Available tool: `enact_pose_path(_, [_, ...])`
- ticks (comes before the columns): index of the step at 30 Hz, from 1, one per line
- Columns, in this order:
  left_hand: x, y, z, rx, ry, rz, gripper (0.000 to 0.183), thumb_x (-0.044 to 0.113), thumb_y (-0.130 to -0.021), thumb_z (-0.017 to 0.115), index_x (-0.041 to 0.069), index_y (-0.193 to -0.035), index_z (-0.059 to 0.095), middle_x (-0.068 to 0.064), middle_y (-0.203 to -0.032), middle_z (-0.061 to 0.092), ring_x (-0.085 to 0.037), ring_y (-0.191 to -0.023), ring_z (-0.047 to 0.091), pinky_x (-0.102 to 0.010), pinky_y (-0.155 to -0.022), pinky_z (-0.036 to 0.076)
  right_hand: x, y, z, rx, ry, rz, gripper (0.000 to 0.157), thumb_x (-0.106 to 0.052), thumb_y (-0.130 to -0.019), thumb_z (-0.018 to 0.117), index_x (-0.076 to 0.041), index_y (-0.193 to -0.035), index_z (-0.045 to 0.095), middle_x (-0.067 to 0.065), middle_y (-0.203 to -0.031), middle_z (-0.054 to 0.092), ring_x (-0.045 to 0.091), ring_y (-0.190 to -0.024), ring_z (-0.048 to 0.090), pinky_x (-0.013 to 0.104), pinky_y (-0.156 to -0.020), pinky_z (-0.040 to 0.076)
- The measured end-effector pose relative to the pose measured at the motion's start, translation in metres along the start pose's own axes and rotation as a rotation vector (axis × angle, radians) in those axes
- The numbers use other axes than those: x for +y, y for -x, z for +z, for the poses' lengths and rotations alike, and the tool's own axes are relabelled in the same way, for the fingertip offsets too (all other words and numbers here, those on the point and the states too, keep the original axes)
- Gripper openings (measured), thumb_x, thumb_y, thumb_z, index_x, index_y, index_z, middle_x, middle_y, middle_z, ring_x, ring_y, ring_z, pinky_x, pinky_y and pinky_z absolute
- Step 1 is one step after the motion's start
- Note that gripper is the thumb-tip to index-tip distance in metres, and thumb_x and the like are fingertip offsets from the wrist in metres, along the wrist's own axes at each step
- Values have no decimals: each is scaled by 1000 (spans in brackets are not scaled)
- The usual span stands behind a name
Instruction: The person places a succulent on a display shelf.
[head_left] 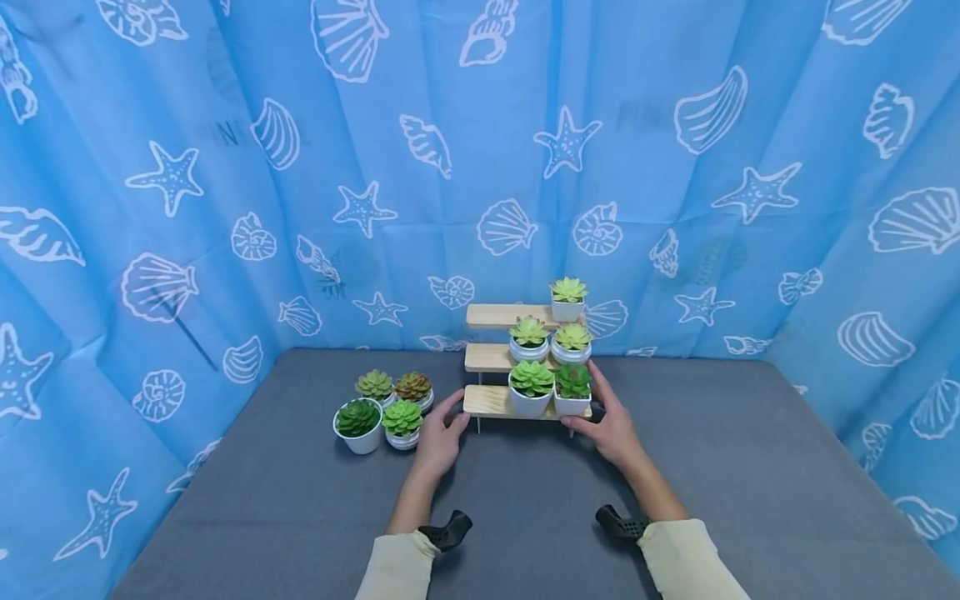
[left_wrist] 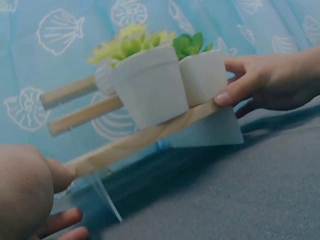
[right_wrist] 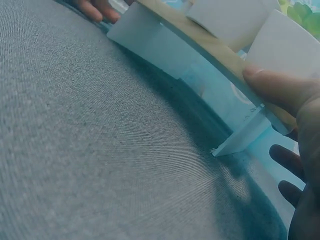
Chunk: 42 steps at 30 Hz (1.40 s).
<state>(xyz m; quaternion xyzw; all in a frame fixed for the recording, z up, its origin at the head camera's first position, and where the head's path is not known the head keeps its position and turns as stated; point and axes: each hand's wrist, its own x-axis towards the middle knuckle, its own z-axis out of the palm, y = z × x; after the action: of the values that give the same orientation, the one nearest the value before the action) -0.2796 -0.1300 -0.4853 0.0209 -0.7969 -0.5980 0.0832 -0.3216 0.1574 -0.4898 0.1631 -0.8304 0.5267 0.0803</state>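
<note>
A three-step wooden plant stand with clear legs is near the back of the table. My left hand holds the left end of its lowest board, thumb at the front. At the other end, my right hand grips the same board; its thumb presses the front edge. On the right part of the stand are several potted artificial succulents: one on the top step, two on the middle step, and two on the lowest, a light green one and a darker one.
Left of my left hand several more potted succulents cluster on the grey table, among them a dark green one and a reddish-brown one. A blue shell-patterned curtain hangs behind and around the table.
</note>
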Motion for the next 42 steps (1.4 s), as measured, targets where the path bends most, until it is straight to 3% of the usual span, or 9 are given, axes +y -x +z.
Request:
enact_pose_path(7, [18, 8, -2, 55, 7, 1, 45, 8, -98, 58, 10, -142, 50, -11, -140, 51, -31, -121, 54, -47, -96, 47, 0, 2, -1, 0, 48, -1, 99, -19, -84, 79, -22, -158, 13, 26, -139, 47, 42, -129, 40, 64, -102, 29])
enact_pose_path(13, [37, 18, -7, 90, 41, 9, 47, 9, -95, 62, 13, -140, 52, -10, -140, 52, -29, -122, 53, -46, -96, 48, 3, 4, -5, 0, 40, -25, 99, -15, -84, 78, -19, -158, 13, 28, -141, 44, 44, -129, 39, 66, -102, 27])
enact_pose_path(17, [42, 25, -10, 97, 54, 59, 44, 7, -93, 64, 12, -136, 57, -8, -136, 55, -27, -120, 55, -44, -95, 49, 3, 4, -7, 2, 61, -16, 99, -15, -84, 78, -19, -158, 12, 28, -139, 46, 43, -128, 40, 65, -101, 28])
enact_pose_path(23, [39, 36, -22, 101, 4, 233, 38, 5, -91, 67, 14, -128, 63, -7, -128, 61, -27, -112, 61, -45, -90, 51, 0, 5, -9, 3, 73, -6, 99, -14, -85, 77, -17, -158, 11, 29, -135, 49, 43, -125, 42, 65, -100, 29])
enact_pose_path(30, [33, 42, -66, 156, -97, 439, 33, -1, -87, 71, 8, -119, 67, -9, -116, 66, -32, -103, 62, -46, -79, 55, -1, 3, -4, 3, 175, -34, 100, -19, -84, 79, -19, -158, 11, 26, -131, 53, 43, -123, 44, 66, -99, 30])
enact_pose_path(34, [24, 45, -97, 251, -201, 556, 36, -5, -81, 75, 3, -116, 68, -11, -116, 65, -30, -103, 61, -45, -75, 55, -2, 2, -3, -3, 200, -24, 100, -21, -84, 78, -20, -158, 10, 27, -133, 52, 43, -123, 43, 66, -98, 30])
enact_pose_path(38, [13, 46, -124, 348, -331, 581, 40, -4, -79, 77, 2, -117, 67, -17, -123, 61, -31, -110, 55, -45, -80, 49, -1, 0, -4, -9, 196, -25, 100, -21, -84, 79, -21, -158, 11, 27, -136, 51, 43, -123, 43, 67, -98, 30])
enact_pose_path(42, [1, 43, -143, 396, -413, 559, 45, -1, -77, 80, 0, -120, 65, -22, -130, 54, -41, -114, 46, -52, -86, 39, 1, -1, -3, -18, 201, -34, 100, -22, -85, 78, -22, -158, 10, 27, -137, 50, 43, -123, 43, 67, -100, 28])
